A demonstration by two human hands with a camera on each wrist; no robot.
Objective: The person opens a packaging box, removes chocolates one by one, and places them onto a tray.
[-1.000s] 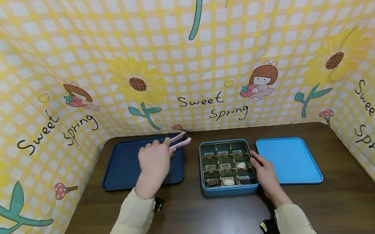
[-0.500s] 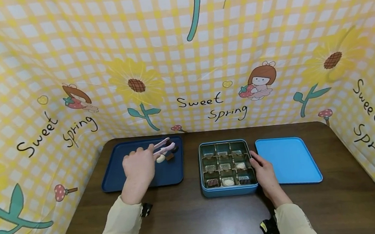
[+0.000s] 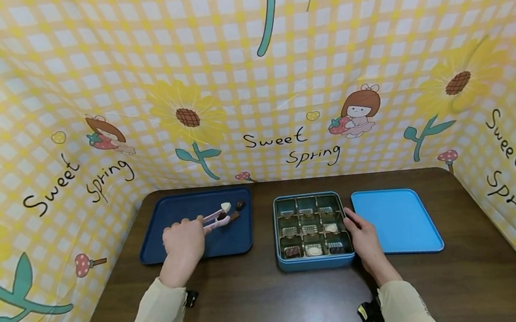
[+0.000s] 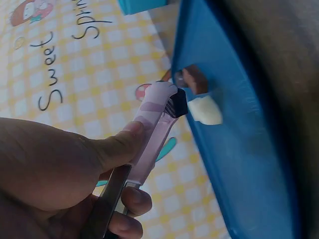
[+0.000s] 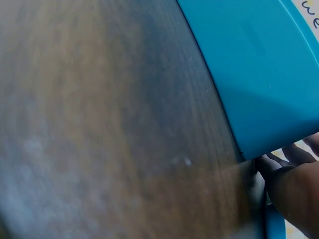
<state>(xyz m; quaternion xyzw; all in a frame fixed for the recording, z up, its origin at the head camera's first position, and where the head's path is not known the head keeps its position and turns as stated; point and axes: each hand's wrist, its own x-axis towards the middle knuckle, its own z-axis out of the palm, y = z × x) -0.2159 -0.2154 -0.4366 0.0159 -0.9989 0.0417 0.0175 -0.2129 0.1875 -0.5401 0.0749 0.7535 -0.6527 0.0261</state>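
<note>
My left hand (image 3: 183, 242) grips pink-tipped tongs (image 3: 220, 222) over the dark blue tray (image 3: 166, 235). In the left wrist view a dark ridged chocolate (image 4: 177, 103) lies at the tongs' tips; whether they squeeze it I cannot tell. Close by on the tray are a white chocolate (image 4: 206, 110), a brown chocolate (image 4: 195, 79) and a dark round one (image 3: 240, 205). Fingers of my right hand (image 3: 364, 234) rest against the right side of a blue box (image 3: 317, 263) with a divided insert. Its near row holds dark and white pieces; one white piece (image 3: 331, 227) sits in the middle row's right compartment.
A light blue flat lid or tray (image 3: 396, 222) lies right of the box. All stand on a brown wooden table (image 3: 265, 309). A yellow checked cloth (image 3: 249, 87) rises behind and at both sides.
My left hand has moved left and lower with the tongs, bringing their tips down among the chocolates on the dark blue tray. The right hand and box stay put.
</note>
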